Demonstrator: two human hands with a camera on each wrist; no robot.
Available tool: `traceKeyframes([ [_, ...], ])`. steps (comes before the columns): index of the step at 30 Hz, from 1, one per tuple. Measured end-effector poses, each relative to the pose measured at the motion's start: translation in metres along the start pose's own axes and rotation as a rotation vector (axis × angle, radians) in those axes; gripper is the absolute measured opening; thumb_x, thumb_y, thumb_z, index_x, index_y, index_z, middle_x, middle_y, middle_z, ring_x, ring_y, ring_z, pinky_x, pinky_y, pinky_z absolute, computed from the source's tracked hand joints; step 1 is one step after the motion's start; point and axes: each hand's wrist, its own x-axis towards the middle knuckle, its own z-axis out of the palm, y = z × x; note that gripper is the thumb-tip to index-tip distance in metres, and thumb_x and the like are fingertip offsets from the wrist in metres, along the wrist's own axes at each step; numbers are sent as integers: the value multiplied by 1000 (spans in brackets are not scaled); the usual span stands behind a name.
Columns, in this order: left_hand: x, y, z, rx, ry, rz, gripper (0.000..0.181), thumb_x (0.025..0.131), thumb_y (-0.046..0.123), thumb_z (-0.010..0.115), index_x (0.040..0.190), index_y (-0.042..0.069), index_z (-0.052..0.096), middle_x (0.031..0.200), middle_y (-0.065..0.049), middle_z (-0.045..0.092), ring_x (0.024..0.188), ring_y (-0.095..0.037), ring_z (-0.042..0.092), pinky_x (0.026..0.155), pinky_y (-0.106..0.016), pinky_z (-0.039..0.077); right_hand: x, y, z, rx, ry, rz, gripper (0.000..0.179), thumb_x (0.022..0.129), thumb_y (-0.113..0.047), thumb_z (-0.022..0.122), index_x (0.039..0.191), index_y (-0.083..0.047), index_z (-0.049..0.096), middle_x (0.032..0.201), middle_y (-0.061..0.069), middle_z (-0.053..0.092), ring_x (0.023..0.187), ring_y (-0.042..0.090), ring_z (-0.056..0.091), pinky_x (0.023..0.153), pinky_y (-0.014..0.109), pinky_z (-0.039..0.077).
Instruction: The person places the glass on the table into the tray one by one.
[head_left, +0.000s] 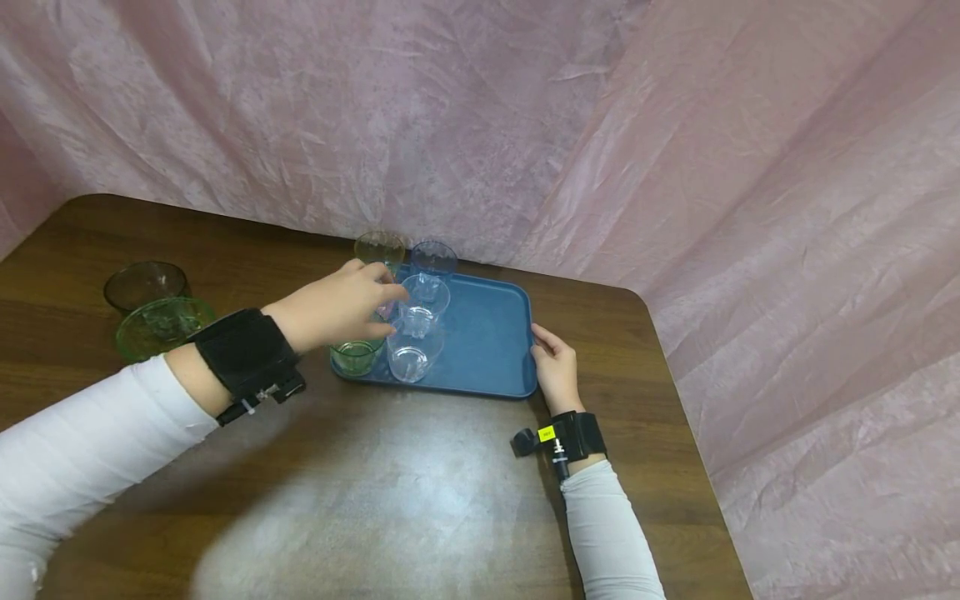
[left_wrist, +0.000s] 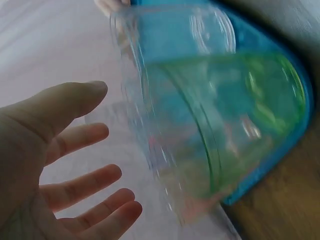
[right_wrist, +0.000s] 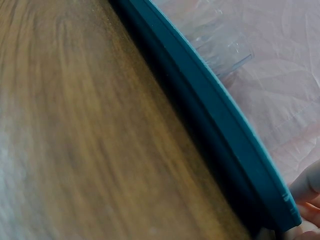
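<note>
My left hand (head_left: pixel 341 304) hovers over the left part of a blue tray (head_left: pixel 491 333), fingers spread and holding nothing. Below and beside it stand a green glass (head_left: pixel 356 357), two clear glasses (head_left: pixel 412 360) and a pinkish one mostly hidden by the hand. In the left wrist view, a gap separates the fingertips from the green glass (left_wrist: pixel 225 115). A yellowish glass (head_left: pixel 378 247) and a bluish glass (head_left: pixel 433 258) stand at the tray's back. At the right edge, my right hand (head_left: pixel 557 367) grips the tray's rim (right_wrist: pixel 215 110) between thumb and fingers.
Left of the tray, a dark glass bowl (head_left: pixel 146 286) and a green glass bowl (head_left: pixel 165 327) stand close together on the wooden table (head_left: pixel 622 500). Behind the table hangs a pink curtain (head_left: pixel 480 125), near the back glasses.
</note>
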Motion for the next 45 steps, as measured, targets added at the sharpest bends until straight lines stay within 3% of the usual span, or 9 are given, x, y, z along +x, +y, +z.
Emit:
traceKeyframes([
  [7, -15, -31, -27, 2, 30, -76, 43, 83, 25, 72, 121, 6, 63, 114, -23, 59, 103, -43, 52, 93, -58, 42, 0, 0, 0, -5, -1, 5, 38, 93, 1, 49, 130, -2, 57, 137, 16, 54, 126, 19, 49, 107, 40, 40],
  [12, -26, -62, -48, 21, 12, -173, 46, 86, 27, 69, 124, 3, 59, 117, -28, 55, 107, -52, 48, 95, -65, 37, 0, 1, 0, -16, 5, 8, 39, 93, 0, 49, 131, -2, 57, 137, 15, 54, 125, 19, 49, 107, 40, 40],
  [18, -42, -104, -64, 12, -11, -276, 50, 89, 29, 64, 127, -2, 54, 121, -36, 50, 111, -57, 43, 93, -69, 35, 0, 2, 0, -16, 3, 2, 38, 93, 1, 49, 130, -2, 57, 137, 16, 54, 125, 20, 50, 107, 41, 40],
  [22, -55, -132, -69, 13, -53, -339, 56, 91, 34, 61, 129, -6, 51, 125, -41, 47, 115, -59, 38, 94, -71, 33, 0, 4, 1, -19, 9, 0, 38, 92, 1, 49, 130, -1, 57, 136, 16, 55, 125, 21, 50, 107, 41, 40],
  [27, -73, -161, -61, 4, -117, -393, 61, 90, 39, 61, 127, -9, 51, 124, -41, 50, 112, -59, 41, 91, -70, 36, -1, 6, 1, -39, 15, 6, 38, 93, 0, 48, 130, -2, 57, 136, 18, 55, 125, 23, 51, 106, 42, 41],
  [36, -102, -181, -45, -59, -240, -556, 71, 89, 43, 61, 126, -16, 45, 125, -45, 43, 108, -60, 43, 87, -70, 39, -4, 7, 0, -23, -2, 10, 38, 93, -2, 49, 130, -2, 57, 135, 17, 55, 124, 21, 51, 107, 42, 41],
  [45, -111, -177, -43, -68, -284, -532, 65, 88, 38, 63, 115, -19, 50, 103, -37, 60, 95, -54, 55, 83, -68, 42, -6, 8, -1, -32, -1, -1, 38, 93, -1, 49, 130, -2, 57, 135, 17, 55, 124, 21, 51, 106, 42, 41],
])
